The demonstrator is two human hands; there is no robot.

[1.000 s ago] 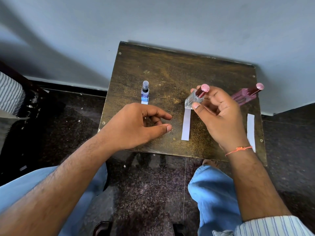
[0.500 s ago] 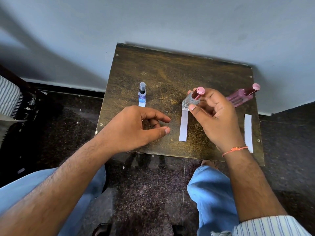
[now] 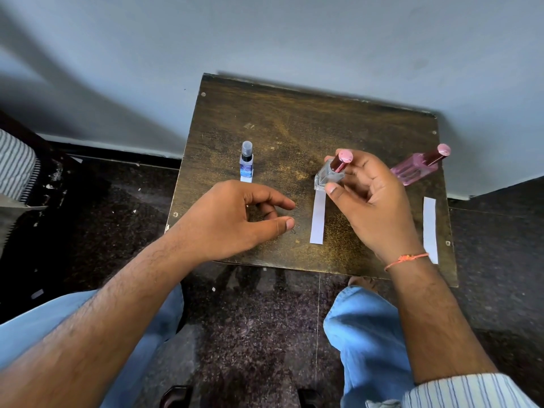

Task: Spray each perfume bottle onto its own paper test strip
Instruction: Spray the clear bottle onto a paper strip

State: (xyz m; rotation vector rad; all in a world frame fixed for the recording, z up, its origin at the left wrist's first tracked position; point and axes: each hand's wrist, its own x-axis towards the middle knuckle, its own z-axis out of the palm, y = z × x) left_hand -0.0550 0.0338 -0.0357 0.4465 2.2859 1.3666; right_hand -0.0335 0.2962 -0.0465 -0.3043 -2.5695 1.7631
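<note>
Pinched between thumb and fingers of the right hand (image 3: 374, 201): a small clear square perfume bottle (image 3: 328, 176) with a dark red cap topped in pink, tilted, base at the far end of the middle paper test strip (image 3: 318, 219); whether touching the strip or just above it cannot be told. Left of that grip, the left hand (image 3: 232, 222), holding nothing, thumb and forefinger apart in a loose wide curl, low over the dark worn wooden table (image 3: 294, 122); contact with the wood not clear. Beyond the left hand, a slim blue spray bottle (image 3: 246, 163) with a clear cap, upright on the far end of another white strip (image 3: 246, 179), most of it hidden by the hand. Right of the grip and behind the fingers, a long pink bottle (image 3: 412, 170) with a pink-topped cap, leaning to the right in the wide-angle view. Nearer, well right of the wrist, a third white strip (image 3: 429, 228) flat near the table's right edge. Round the right wrist, an orange thread (image 3: 406, 258). Below the table edge, blue trousers (image 3: 365, 325) over dark speckled floor (image 3: 250, 319).
</note>
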